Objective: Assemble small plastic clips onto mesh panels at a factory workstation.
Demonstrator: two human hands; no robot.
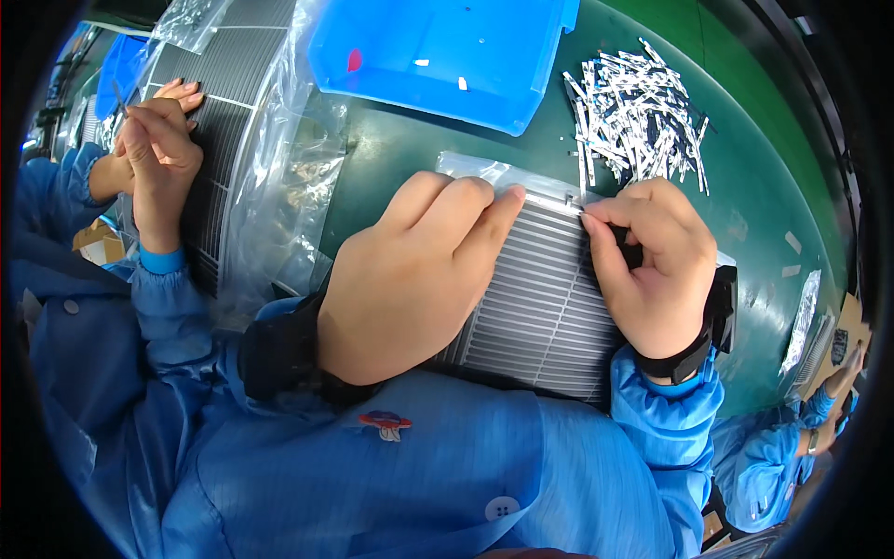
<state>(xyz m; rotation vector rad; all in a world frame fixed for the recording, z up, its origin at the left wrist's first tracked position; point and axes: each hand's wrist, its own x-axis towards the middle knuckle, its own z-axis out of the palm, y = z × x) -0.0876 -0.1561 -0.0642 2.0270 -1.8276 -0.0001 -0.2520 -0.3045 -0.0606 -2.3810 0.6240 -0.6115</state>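
A grey panel with many fine parallel slots (535, 298) lies in front of me, with clear plastic film along its far edge. My left hand (410, 270) rests over the panel's left side, fingers stretched toward the far edge; its thumb is hidden. At the far right corner, my right hand (652, 261) pinches with thumb and index finger. Whatever sits between those fingertips is too small to make out. A tiny dark piece (570, 199) shows on the pale edge just left of them. Beyond the right hand is a loose heap of thin white and black strips (638, 116).
A blue plastic bin (438, 65) with small scraps stands at the far side of the green table (391, 158). Clear plastic bags (298, 186) lie to the left, beside a co-worker's hand (163, 168) over other slotted panels (219, 140). Another person's sleeve (764, 466) shows at right.
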